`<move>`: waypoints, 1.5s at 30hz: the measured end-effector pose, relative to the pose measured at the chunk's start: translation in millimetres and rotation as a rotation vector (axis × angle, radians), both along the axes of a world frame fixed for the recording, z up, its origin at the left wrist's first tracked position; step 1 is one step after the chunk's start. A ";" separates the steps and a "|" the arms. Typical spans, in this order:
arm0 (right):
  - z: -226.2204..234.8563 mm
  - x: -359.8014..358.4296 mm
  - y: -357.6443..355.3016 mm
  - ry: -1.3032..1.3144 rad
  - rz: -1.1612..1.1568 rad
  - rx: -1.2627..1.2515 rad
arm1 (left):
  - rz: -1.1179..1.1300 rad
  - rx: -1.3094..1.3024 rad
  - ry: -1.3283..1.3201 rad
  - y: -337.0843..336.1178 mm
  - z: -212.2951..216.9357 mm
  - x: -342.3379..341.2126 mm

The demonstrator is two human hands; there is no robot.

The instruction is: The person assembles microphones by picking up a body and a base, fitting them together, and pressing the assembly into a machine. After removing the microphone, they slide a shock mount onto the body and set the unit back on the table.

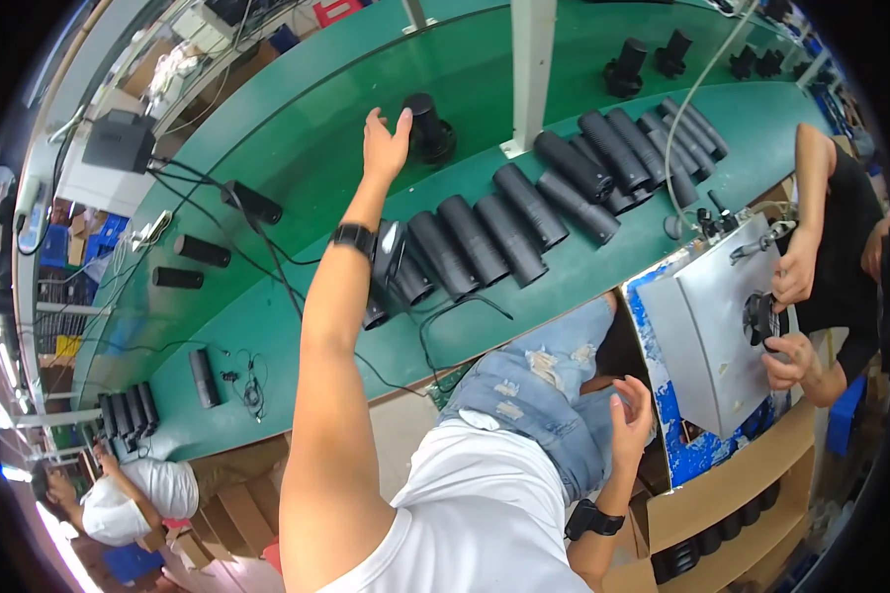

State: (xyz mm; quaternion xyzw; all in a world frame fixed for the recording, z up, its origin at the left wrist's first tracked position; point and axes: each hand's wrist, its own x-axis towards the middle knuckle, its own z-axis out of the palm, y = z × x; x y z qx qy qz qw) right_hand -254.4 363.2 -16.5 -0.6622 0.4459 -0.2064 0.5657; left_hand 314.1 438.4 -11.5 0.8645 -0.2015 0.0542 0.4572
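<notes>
My left hand (pixel 386 143) reaches far out over the green workbench (pixel 297 148), fingers spread, empty, right beside a black cylindrical part standing on a round base (pixel 429 128); whether it touches the part I cannot tell. A black band sits on that wrist. My right hand (pixel 631 407) hangs open and empty over my lap, next to my knee in torn jeans. A row of black cylinders (pixel 485 237) lies on the bench's near strip, between my left arm and the white post (pixel 530 69).
More black cylinders (pixel 643 143) lie to the right. A person at the right works with both hands on a part against a tilted grey plate (pixel 717 326). Cables, a grey box (pixel 119 138) and loose cylinders (pixel 190 262) lie left. Another person (pixel 129 489) sits lower left.
</notes>
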 end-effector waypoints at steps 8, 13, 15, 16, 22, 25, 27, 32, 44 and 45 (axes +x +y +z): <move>-23.0 19.5 13.1 0.003 0.145 0.049 | 0.238 0.491 -0.109 175.2 -23.7 -102.7; -37.5 21.9 9.5 0.021 0.205 0.056 | 0.287 0.713 0.409 224.4 -27.1 -150.5; -40.7 20.2 7.4 0.022 0.202 0.054 | 0.320 0.649 0.340 230.9 -30.9 -158.7; -42.7 17.5 6.3 -0.037 0.176 0.099 | 0.312 0.651 0.333 230.7 -29.4 -160.8; 18.7 44.4 -12.7 -0.345 0.171 0.197 | -0.752 -0.681 1.200 101.3 57.5 -240.5; 46.6 86.7 -35.3 -0.756 0.245 0.421 | -1.179 -0.801 1.829 31.4 58.6 -314.0; 56.4 95.7 -57.3 -1.046 0.390 0.653 | -1.383 -0.773 2.086 -13.3 52.5 -355.8; 56.7 13.6 -87.8 -1.275 0.071 0.414 | -1.224 -0.528 1.928 -43.6 54.8 -400.4; 67.3 -63.6 -53.4 -1.384 0.008 0.090 | -1.537 -0.357 0.941 -51.6 80.3 -422.6; 66.8 -64.0 -51.3 -1.387 0.002 0.072 | -1.514 -0.393 1.053 -50.3 79.4 -422.9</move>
